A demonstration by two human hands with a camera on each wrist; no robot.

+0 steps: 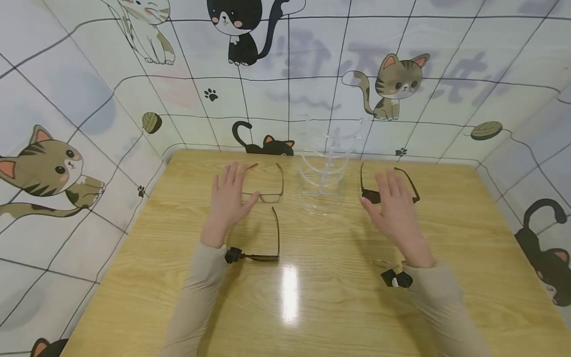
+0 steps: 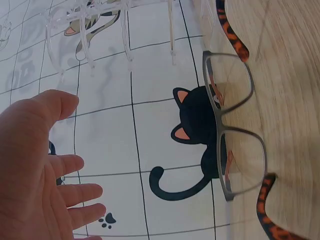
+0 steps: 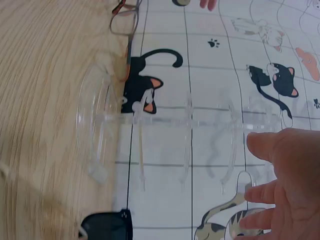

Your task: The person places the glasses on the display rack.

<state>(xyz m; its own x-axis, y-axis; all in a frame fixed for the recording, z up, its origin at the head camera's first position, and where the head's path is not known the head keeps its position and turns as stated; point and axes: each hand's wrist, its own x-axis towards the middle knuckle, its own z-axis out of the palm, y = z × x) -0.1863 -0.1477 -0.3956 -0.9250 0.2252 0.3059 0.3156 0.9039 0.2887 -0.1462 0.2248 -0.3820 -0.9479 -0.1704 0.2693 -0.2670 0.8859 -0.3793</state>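
Both hands are spread over the table with nothing in their fingers. My left hand is above the left part of grey-framed eyeglasses, covering some of them. These glasses appear whole-fronted in the left wrist view. Nearer the person is a second, dark-rimmed pair, its left side behind the wrist; tortoiseshell temple tips show close to the camera. My right hand covers part of black sunglasses. Thin-rimmed glasses lie mostly hidden below that wrist. Whether either hand touches anything I cannot tell.
Between the hands, at the table's back, stands a clear tiered display rack; its curved arms show in the right wrist view. A cat-patterned cloth wall rises behind and at both sides of the wooden table.
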